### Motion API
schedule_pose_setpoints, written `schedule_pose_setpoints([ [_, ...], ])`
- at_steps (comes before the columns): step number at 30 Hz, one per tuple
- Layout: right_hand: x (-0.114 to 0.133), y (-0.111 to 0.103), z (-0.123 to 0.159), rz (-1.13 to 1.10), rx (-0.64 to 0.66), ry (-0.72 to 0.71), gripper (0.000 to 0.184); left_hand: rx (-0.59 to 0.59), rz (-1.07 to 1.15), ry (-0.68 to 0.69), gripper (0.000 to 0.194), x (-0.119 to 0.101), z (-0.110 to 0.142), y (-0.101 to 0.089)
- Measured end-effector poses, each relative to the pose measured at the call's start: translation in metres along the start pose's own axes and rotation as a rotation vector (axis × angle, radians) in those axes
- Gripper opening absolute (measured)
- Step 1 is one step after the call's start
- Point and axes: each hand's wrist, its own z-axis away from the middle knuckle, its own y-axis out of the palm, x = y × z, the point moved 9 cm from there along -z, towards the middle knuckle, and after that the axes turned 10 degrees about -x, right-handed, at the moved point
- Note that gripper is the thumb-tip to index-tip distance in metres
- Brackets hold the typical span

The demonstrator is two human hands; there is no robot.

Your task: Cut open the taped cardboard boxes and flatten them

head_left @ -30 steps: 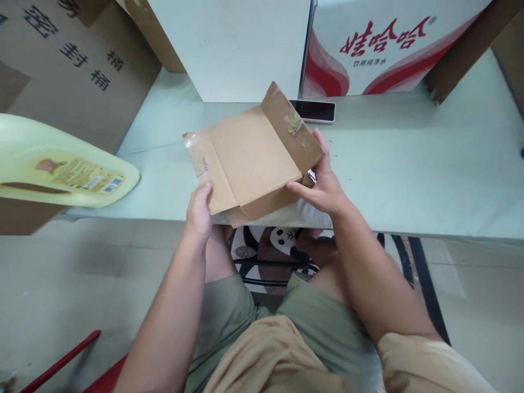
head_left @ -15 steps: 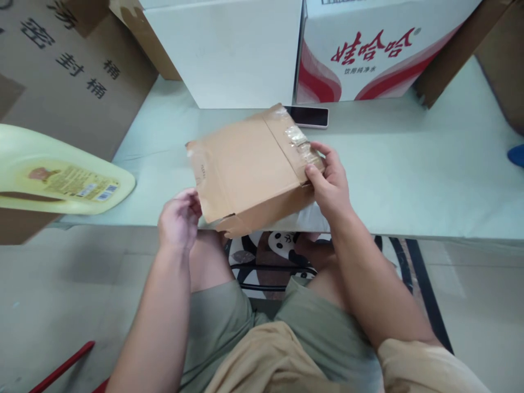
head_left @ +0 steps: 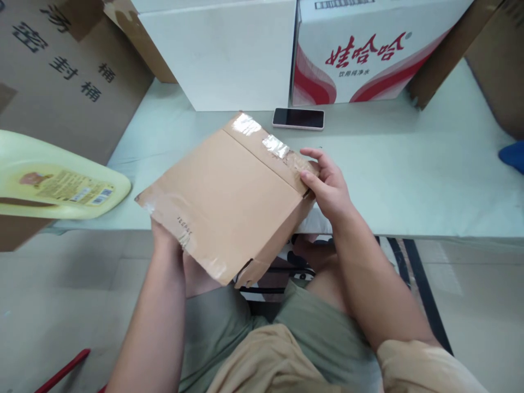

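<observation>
I hold a flat brown cardboard box [head_left: 229,202] with clear tape strips over the near edge of a pale green table [head_left: 409,174]. My right hand [head_left: 327,185] grips its right edge, thumb pressed on the taped flap and fingers curled round the side. My left hand [head_left: 167,240] is under the box's left corner and mostly hidden by it; its fingers do not show. The box tilts down toward my lap. A white bag peeks out below the box's right side.
A phone [head_left: 298,118] lies face up behind the box. A white carton [head_left: 221,54] and a red-and-white carton [head_left: 368,49] stand at the back. A brown printed carton [head_left: 61,76] and a yellow jug [head_left: 57,183] are at the left. A blue object [head_left: 513,155] sits at the right edge.
The raised flap has been folded down flat onto the box. The box has come nearer and lower toward my lap, and my left hand has gone from its near corner to underneath it.
</observation>
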Motion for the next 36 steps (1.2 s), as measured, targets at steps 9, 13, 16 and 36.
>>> schedule_pose_setpoints([
  [9,-0.03,-0.02,-0.014,0.056,-0.191,0.133,0.066,0.011,0.202,0.026,0.047,-0.039,0.018,0.027],
  [13,-0.037,0.016,0.007,-0.095,0.147,0.354,0.066,0.019,0.209,-0.077,0.044,-0.02,0.014,0.027],
  [16,-0.021,0.017,0.017,-0.141,0.119,0.354,0.063,0.02,0.17,-0.084,0.045,-0.007,0.01,0.026],
  [36,0.119,-0.285,0.132,0.314,-1.336,-0.37,0.013,-0.066,-0.636,0.696,0.01,0.009,0.028,0.031],
])
